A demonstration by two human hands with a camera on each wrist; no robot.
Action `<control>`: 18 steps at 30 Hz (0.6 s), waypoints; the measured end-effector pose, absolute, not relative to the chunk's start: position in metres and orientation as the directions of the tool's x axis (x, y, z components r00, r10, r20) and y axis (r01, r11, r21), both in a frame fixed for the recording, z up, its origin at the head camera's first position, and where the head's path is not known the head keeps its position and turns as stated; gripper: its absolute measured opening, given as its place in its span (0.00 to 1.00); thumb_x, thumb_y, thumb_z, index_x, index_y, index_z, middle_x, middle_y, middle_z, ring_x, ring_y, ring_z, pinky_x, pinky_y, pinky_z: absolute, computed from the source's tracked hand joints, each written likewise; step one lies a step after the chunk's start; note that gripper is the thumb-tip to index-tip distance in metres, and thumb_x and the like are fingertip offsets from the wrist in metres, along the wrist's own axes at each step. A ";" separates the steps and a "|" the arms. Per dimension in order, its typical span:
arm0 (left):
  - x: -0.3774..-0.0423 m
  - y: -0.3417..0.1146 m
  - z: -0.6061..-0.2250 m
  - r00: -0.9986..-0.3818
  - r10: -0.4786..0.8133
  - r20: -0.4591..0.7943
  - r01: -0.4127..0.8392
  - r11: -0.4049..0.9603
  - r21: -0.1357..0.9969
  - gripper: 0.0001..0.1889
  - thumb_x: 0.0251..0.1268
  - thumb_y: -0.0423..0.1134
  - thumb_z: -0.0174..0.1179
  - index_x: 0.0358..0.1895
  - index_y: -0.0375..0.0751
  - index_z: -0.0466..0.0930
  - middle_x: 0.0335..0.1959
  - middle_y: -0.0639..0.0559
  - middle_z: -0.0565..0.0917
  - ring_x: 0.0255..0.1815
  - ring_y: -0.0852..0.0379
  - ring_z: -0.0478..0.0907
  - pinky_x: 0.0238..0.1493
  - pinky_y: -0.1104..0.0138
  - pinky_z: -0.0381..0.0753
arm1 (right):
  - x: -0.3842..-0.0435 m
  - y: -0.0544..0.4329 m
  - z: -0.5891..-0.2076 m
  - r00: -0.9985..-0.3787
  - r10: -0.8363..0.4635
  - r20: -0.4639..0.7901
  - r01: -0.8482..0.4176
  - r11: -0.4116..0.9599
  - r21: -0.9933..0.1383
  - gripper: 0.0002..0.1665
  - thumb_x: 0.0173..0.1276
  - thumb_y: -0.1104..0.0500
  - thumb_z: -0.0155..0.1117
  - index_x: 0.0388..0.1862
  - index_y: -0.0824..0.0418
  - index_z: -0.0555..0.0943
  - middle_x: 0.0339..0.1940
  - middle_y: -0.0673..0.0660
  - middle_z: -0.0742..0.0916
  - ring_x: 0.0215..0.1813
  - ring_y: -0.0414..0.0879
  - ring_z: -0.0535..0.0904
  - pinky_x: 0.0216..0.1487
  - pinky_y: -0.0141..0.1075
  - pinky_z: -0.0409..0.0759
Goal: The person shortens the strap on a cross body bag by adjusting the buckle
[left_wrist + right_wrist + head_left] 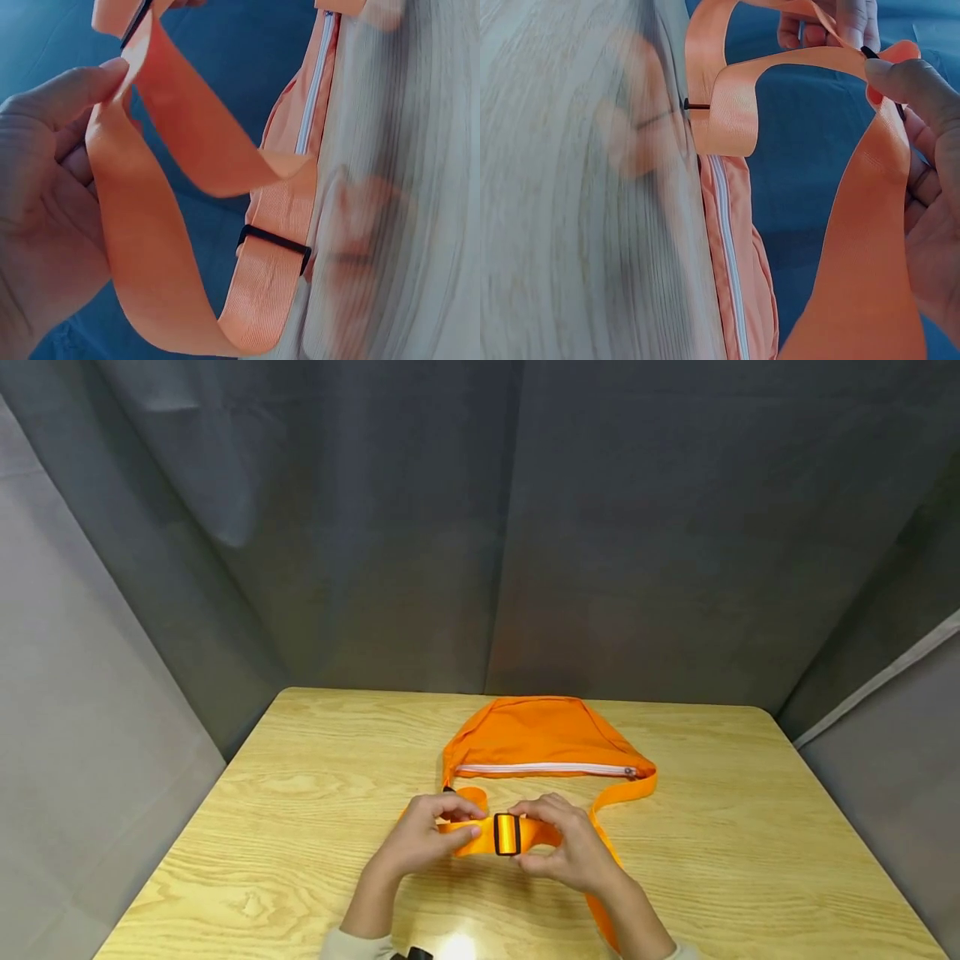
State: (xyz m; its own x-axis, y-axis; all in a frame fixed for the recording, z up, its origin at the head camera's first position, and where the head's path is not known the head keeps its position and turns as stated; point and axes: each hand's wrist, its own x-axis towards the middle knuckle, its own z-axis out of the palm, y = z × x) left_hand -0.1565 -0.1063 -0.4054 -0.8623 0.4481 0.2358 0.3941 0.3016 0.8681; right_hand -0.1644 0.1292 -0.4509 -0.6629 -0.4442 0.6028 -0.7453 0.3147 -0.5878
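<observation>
In the head view, your left hand (pixel 435 835) and right hand (pixel 566 843) are a little apart, facing each other above the table (pixel 300 827). Between them is the black slider (pixel 497 835) on the orange strap (pixel 480 839). Your left thumb and fingers pinch the strap just to the left of the slider; your right thumb and fingers grip the slider at its right edge, top and bottom. The orange bag (pixel 543 735) lies on the table beyond both hands, its white zip (pixel 543 769) running along the edge nearest you. From the bag's right corner the strap comes down toward you, passing your right wrist.

In the left wrist view, your left thumb presses the strap close to the slider, which shows only partly at the top. From your hand the strap hangs in a wide loop and turns back up through a second black slider (pixel 277 240), beside the bag.

In the right wrist view, your right thumb tip lies against the held slider, and a broad length of strap hangs below it. Your left hand shows at the top, near the slider, with the strap at its fingers. The bag and its zip lie well apart from your right hand.
</observation>
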 end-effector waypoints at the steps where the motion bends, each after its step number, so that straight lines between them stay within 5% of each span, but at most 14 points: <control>1: -0.157 -0.108 -0.406 -0.865 0.444 0.235 0.391 0.299 0.871 0.05 0.56 0.27 0.64 0.36 0.34 0.83 0.31 0.49 0.82 0.33 0.59 0.76 0.41 0.60 0.75 | -0.165 0.130 -0.451 -0.661 -0.442 0.606 -0.747 0.318 -0.583 0.32 0.36 0.69 0.77 0.46 0.57 0.81 0.41 0.46 0.83 0.42 0.42 0.77 0.42 0.37 0.77; 18: -0.165 -0.106 -0.421 -0.856 0.441 0.270 0.421 0.294 0.858 0.07 0.54 0.28 0.65 0.37 0.37 0.83 0.30 0.51 0.82 0.32 0.58 0.76 0.39 0.59 0.74 | -0.165 0.126 -0.449 -0.637 -0.441 0.632 -0.766 0.271 -0.583 0.33 0.35 0.69 0.77 0.46 0.58 0.80 0.40 0.47 0.83 0.41 0.44 0.76 0.42 0.37 0.76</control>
